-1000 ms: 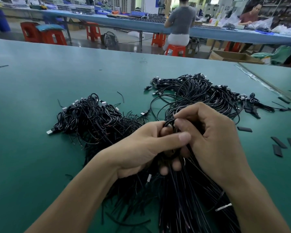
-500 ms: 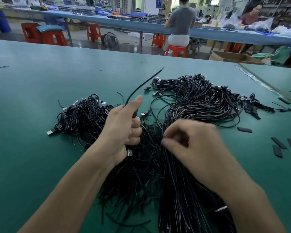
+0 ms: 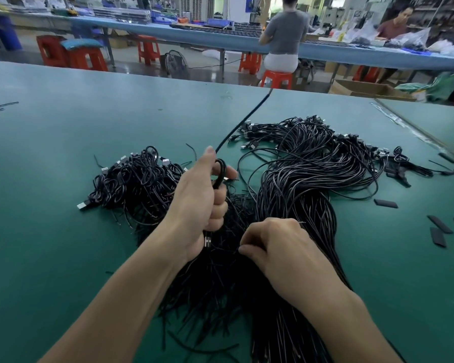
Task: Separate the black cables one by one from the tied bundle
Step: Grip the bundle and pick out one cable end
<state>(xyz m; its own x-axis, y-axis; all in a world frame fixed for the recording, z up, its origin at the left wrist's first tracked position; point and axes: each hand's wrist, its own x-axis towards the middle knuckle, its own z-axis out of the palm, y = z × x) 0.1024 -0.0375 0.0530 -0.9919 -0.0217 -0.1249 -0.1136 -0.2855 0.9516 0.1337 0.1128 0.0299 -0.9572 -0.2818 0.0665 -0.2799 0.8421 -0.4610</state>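
Observation:
My left hand point(image 3: 202, 203) grips a single black cable point(image 3: 243, 120). The cable loops over my fingers and sticks up and away to the right, and its USB plug pokes out below my palm. My right hand point(image 3: 275, 247) lies lower right with curled fingers that pinch strands of the large black cable bundle point(image 3: 307, 184), which fans out from the far right down toward me. A heap of separated, coiled black cables point(image 3: 134, 182) lies to the left of my left hand.
The green table point(image 3: 50, 231) carries flat black strips point(image 3: 440, 226) at the right and a few thin cable bits at the far left. Beyond its far edge stand red stools point(image 3: 71, 55) and a blue bench where two people work.
My left hand has pulled one cable out of the bundle and lifted it to the left, its free end swinging higher. My right hand has dropped lower onto the bundle.

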